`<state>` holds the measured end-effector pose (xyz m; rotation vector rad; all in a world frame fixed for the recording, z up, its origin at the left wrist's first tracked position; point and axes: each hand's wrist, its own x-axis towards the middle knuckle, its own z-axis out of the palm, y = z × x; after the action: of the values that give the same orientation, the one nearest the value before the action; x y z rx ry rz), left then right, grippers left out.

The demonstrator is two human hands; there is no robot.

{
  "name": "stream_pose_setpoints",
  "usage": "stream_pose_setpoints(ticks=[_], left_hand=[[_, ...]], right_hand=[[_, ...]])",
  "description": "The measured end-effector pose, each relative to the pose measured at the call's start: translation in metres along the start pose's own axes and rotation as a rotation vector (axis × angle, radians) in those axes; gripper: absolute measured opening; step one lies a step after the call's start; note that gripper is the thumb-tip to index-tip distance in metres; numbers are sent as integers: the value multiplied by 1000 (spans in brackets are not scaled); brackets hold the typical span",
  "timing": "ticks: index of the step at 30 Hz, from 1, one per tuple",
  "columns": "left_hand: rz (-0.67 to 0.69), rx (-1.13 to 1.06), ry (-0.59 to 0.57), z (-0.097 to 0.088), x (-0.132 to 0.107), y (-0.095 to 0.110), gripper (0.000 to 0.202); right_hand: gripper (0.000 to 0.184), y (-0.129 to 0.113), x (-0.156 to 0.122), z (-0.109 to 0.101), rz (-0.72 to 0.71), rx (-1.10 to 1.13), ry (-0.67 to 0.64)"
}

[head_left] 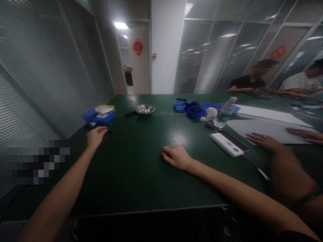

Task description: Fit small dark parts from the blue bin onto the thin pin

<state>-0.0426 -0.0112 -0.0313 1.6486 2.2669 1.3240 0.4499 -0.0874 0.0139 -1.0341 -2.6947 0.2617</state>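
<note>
My left hand is stretched far out over the left side of the green table. Its fingers are pinched together around something tiny with a greenish tint, too small to name, and a small dark piece lies by the fingertips. Just beyond it stands a blue bin with white and yellow things on top. Near the middle of the table rests my right hand, its fingers closed. A thin, pointed sliver sticks out at the fingertips; what it belongs to is hidden. Farther back, a shiny metal bowl holds small pale pieces.
Several blue bins stand at the back right, beside a white jar and a clear bottle. Nearer are a white power bank and a phone. A co-worker's hands lie on grey sheets at right.
</note>
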Motion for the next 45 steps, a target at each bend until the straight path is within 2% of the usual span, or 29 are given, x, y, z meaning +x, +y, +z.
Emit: stream_pose_setpoints(ticks=[5, 9, 14, 19, 25, 32, 37, 39, 43, 45], left_hand=[[32, 29, -27, 3, -2, 5, 31], [-34, 3, -116, 5, -2, 6, 32], [-113, 6, -135, 4, 0, 5, 34], [-181, -6, -127, 2, 4, 7, 30], [-194, -22, -104, 8, 8, 7, 24], [-187, 11, -85, 12, 16, 8, 25], [-68, 86, -96, 13, 5, 12, 24], [37, 157, -106, 13, -5, 17, 25], [325, 605, -163, 15, -24, 36, 34], [372, 754, -200, 17, -28, 44, 36]], right_hand=[[28, 0, 1, 2, -3, -14, 9], [30, 1, 1, 2, -2, -15, 7], [29, 0, 1, 0, -3, -13, 7], [29, 1, 1, 1, -1, -17, 11], [31, 1, 1, 1, -4, -11, 5], [29, -2, 1, -1, 3, 1, -1], [29, 2, 1, 3, -2, -24, 3], [30, 2, 1, 3, 0, -18, -2], [30, 0, 0, 1, -5, -2, -4], [30, -1, 0, -1, -2, -4, -7]])
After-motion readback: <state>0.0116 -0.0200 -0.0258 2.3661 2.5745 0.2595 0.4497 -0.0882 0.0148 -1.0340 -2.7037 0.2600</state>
